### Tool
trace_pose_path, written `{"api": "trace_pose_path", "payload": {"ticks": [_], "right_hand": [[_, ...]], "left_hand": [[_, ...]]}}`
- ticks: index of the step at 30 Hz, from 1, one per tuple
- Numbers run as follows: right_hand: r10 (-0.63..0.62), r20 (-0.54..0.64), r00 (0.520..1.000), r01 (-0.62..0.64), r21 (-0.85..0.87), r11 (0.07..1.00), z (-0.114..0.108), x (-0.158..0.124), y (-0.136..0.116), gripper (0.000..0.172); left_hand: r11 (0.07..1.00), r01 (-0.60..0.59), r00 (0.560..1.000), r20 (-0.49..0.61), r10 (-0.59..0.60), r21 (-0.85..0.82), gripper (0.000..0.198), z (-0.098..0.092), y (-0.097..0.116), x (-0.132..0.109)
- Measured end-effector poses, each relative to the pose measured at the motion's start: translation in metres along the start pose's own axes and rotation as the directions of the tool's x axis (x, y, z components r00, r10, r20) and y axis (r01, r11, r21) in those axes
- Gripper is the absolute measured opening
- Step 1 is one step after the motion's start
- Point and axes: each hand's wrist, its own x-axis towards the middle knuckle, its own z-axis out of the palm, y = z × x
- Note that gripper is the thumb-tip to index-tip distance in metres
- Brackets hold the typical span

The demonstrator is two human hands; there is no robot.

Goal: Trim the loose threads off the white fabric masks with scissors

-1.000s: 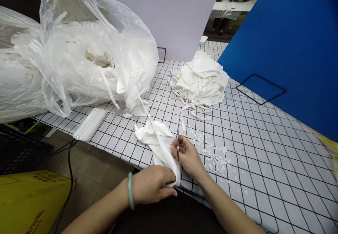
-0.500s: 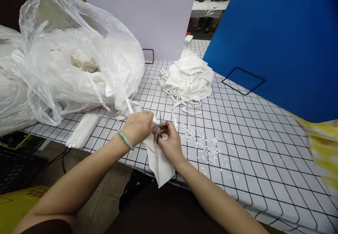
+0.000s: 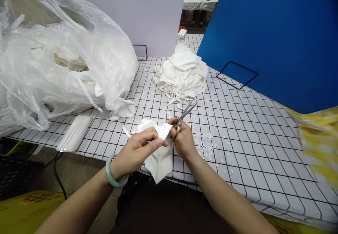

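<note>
My left hand pinches the upper part of a piece of white cloth between thumb and fingers. The cloth hangs down over the table's near edge, and a narrow white strap lies at its left. In my right hand is a pair of scissors, its blades pointing up and away to the right, a little apart. The right fingertips also touch the cloth's edge. Small white clippings are scattered on the table right of that hand. Farther back lies a heap of white cloth pieces with straps.
A big clear plastic bag of white cloth fills the left side. Before it lies a white power strip with a black cable. A pale panel and a blue panel stand behind. A person works at another table beyond.
The scissors have turned from beside the left hand to point away right, off the cloth. My left hand has opened its grip into a thumb pinch. The view has shifted slightly right.
</note>
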Motion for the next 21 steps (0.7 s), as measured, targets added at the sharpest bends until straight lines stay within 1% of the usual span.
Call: {"api": "trace_pose_path", "payload": {"ticks": [1, 2, 3, 4, 6, 7, 8, 9, 10, 12, 14, 15, 17, 19, 21], "right_hand": [[0.032, 0.023, 0.999, -0.031, -0.007, 0.999, 0.004, -0.005, 0.002, 0.025], [0.067, 0.047, 0.997, -0.067, -0.006, 0.998, 0.008, -0.011, 0.005, 0.028], [0.105, 0.070, 0.992, -0.106, 0.003, 0.994, 0.012, -0.018, 0.007, 0.031], [0.141, 0.096, 0.985, -0.143, 0.012, 0.990, 0.015, -0.024, 0.009, 0.035], [0.178, 0.149, 0.973, -0.181, 0.002, 0.984, 0.016, -0.036, 0.010, 0.038], [0.162, 0.169, 0.972, -0.159, -0.033, 0.987, 0.012, -0.040, 0.008, 0.037], [0.126, 0.186, 0.974, -0.109, -0.099, 0.989, 0.006, -0.043, 0.005, 0.035], [0.078, 0.197, 0.977, -0.039, -0.193, 0.980, -0.002, -0.045, 0.000, 0.033], [0.024, 0.203, 0.979, 0.040, -0.304, 0.952, -0.012, -0.046, -0.005, 0.032], [-0.056, 0.220, 0.974, 0.166, -0.525, 0.835, -0.033, -0.047, -0.020, 0.031], [-0.083, 0.241, 0.967, 0.229, -0.676, 0.700, -0.050, -0.048, -0.034, 0.034], [-0.090, 0.257, 0.962, 0.252, -0.719, 0.648, -0.057, -0.048, -0.039, 0.035], [-0.099, 0.290, 0.952, 0.292, -0.761, 0.579, -0.065, -0.050, -0.046, 0.039], [-0.103, 0.310, 0.945, 0.314, -0.773, 0.551, -0.069, -0.053, -0.048, 0.041], [-0.099, 0.314, 0.944, 0.316, -0.779, 0.542, -0.072, -0.055, -0.047, 0.042]], "left_hand": [[0.988, -0.115, 0.992, -0.037, 0.119, 0.099, 0.023, 0.003, 0.002, 0.000], [0.965, -0.203, 0.974, -0.070, 0.217, 0.163, 0.024, 0.005, 0.003, 0.002], [0.949, -0.259, 0.954, -0.103, 0.280, 0.178, 0.025, 0.007, 0.003, 0.004], [0.949, -0.281, 0.945, -0.134, 0.300, 0.145, 0.027, 0.009, 0.001, 0.006], [0.967, -0.255, 0.950, -0.187, 0.251, 0.002, 0.030, 0.014, -0.006, 0.011], [0.971, -0.232, 0.954, -0.208, 0.214, -0.064, 0.030, 0.018, -0.011, 0.012], [0.972, -0.216, 0.955, -0.229, 0.190, -0.096, 0.030, 0.021, -0.015, 0.013], [0.974, -0.209, 0.952, -0.246, 0.181, -0.091, 0.029, 0.024, -0.019, 0.013], [0.976, -0.210, 0.949, -0.254, 0.188, -0.062, 0.029, 0.028, -0.022, 0.013], [0.977, -0.212, 0.949, -0.239, 0.206, 0.002, 0.028, 0.033, -0.026, 0.012], [0.980, -0.198, 0.960, -0.195, 0.200, 0.030, 0.028, 0.038, -0.026, 0.012], [0.981, -0.192, 0.965, -0.175, 0.195, 0.036, 0.028, 0.040, -0.026, 0.012], [0.980, -0.194, 0.968, -0.149, 0.200, 0.049, 0.028, 0.044, -0.027, 0.014], [0.975, -0.215, 0.967, -0.126, 0.221, 0.063, 0.029, 0.047, -0.027, 0.015], [0.971, -0.227, 0.966, -0.108, 0.235, 0.079, 0.028, 0.050, -0.028, 0.015]]}}
